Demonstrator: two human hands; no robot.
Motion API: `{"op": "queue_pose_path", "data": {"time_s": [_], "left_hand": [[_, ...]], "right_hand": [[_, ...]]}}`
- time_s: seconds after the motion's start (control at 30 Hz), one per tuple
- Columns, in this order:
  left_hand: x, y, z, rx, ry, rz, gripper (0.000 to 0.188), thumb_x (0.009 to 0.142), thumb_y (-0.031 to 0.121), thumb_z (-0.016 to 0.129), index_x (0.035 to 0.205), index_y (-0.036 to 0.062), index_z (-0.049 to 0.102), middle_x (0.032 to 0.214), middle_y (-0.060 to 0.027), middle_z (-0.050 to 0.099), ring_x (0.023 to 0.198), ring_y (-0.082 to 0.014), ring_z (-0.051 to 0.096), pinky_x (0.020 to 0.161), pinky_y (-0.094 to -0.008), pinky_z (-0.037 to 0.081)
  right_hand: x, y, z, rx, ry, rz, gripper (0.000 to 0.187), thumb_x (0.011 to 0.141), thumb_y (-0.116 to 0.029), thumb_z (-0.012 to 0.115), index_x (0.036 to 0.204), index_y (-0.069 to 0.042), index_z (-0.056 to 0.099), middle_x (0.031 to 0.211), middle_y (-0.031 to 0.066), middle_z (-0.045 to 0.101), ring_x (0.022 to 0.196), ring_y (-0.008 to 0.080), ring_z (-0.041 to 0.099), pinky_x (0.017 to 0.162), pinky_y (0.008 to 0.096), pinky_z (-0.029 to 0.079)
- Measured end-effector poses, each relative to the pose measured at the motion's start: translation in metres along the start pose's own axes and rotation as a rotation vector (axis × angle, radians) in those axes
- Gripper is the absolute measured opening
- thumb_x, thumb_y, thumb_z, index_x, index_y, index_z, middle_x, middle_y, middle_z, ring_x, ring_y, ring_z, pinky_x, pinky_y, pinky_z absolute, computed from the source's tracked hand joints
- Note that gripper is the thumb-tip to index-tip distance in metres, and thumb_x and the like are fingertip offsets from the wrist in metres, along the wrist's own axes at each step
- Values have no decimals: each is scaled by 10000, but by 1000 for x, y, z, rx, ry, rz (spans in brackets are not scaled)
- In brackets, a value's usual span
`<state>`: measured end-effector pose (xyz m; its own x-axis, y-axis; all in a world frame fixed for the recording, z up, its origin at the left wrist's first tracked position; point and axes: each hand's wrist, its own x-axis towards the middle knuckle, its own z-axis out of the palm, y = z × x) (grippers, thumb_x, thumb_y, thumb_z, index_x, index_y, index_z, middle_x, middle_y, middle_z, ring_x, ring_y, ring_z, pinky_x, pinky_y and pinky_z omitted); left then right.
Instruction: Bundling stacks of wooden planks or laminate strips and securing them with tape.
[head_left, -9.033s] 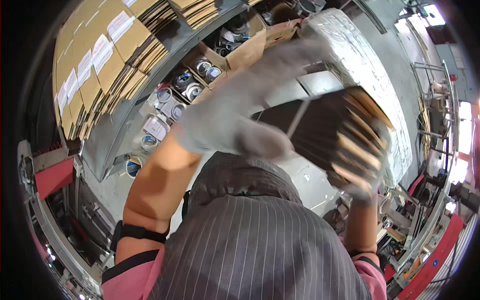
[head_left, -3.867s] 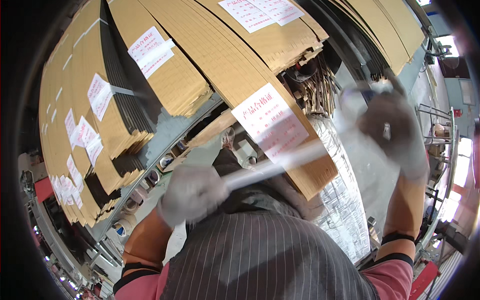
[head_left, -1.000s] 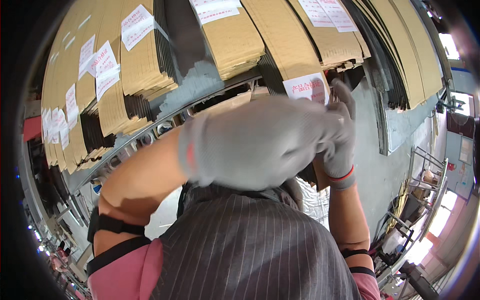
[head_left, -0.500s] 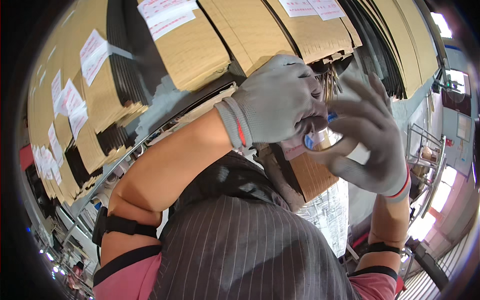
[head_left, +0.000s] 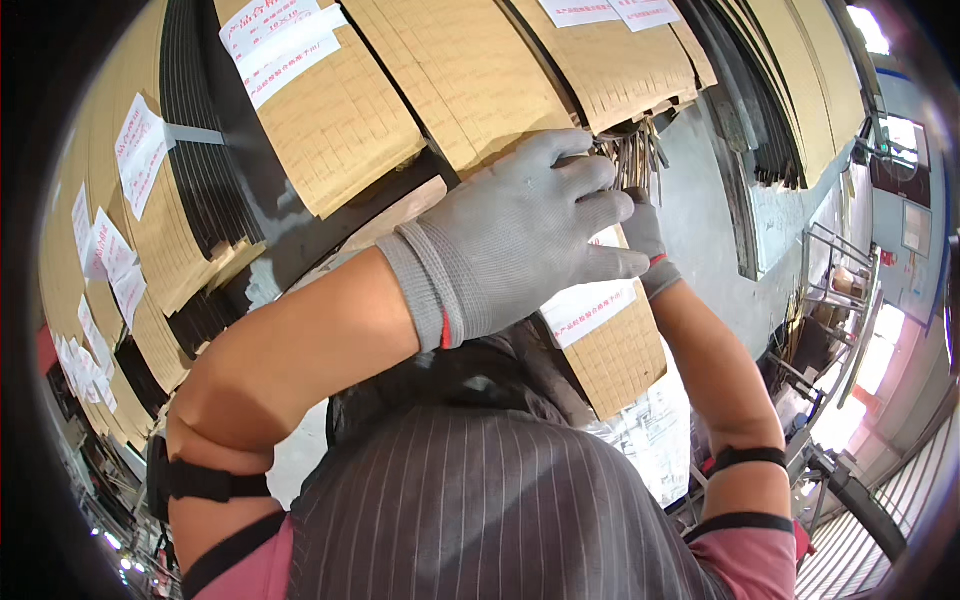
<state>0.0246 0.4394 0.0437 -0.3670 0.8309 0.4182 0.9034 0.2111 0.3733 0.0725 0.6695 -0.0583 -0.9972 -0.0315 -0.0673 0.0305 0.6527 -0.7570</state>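
My left hand point(head_left: 520, 225), in a grey knit glove, is spread with its fingers stretched toward the right. It lies over the near end of a brown board stack point(head_left: 450, 70), and its fingertips reach above a smaller brown bundle point(head_left: 620, 355) close to my body. A white label with red print point(head_left: 592, 308) lies on that bundle, partly covered by the hand. Just beyond the left fingertips is my gloved right hand point(head_left: 646, 228); most of its fingers are hidden, so its grip does not show. Thin, ragged strips point(head_left: 640, 155) hang beside it from a neighbouring stack's end.
More brown stacks with dark layered edges point(head_left: 200, 150) and white labels point(head_left: 275, 45) line the far side and left. A grey surface point(head_left: 700, 190) lies right of the strips. Farther right stands a metal rack point(head_left: 840, 290). Silvery wrapping point(head_left: 650, 440) lies below the small bundle.
My left hand has gone from a closed fist to spread fingers, shifting slightly left and down. My right hand has moved left behind it; the blue-edged ring near it no longer shows.
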Motion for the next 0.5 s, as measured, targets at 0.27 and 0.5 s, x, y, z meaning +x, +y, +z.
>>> {"op": "queue_pose_path", "data": {"time_s": [0.27, 0.5], "left_hand": [[6, 137, 63, -483, 315, 38, 340, 832, 318, 616, 892, -14, 572, 1021, -117, 566, 1003, -255, 541, 854, -363, 448], [-57, 116, -58, -388, 179, -364, 227, 743, 225, 729, 657, 96, 563, 633, -55, 539, 609, -284, 557, 569, -365, 434]], "right_hand": [[-9, -115, -100, -285, -250, -235, 97, 835, -70, 560, 836, -18, 642, 710, 124, 593, 656, 290, 532, 642, 386, 431], [-52, -210, -112, -711, -589, -463, 91, 754, -60, 583, 825, -88, 633, 741, 75, 626, 627, 228, 587, 835, 385, 475]]}}
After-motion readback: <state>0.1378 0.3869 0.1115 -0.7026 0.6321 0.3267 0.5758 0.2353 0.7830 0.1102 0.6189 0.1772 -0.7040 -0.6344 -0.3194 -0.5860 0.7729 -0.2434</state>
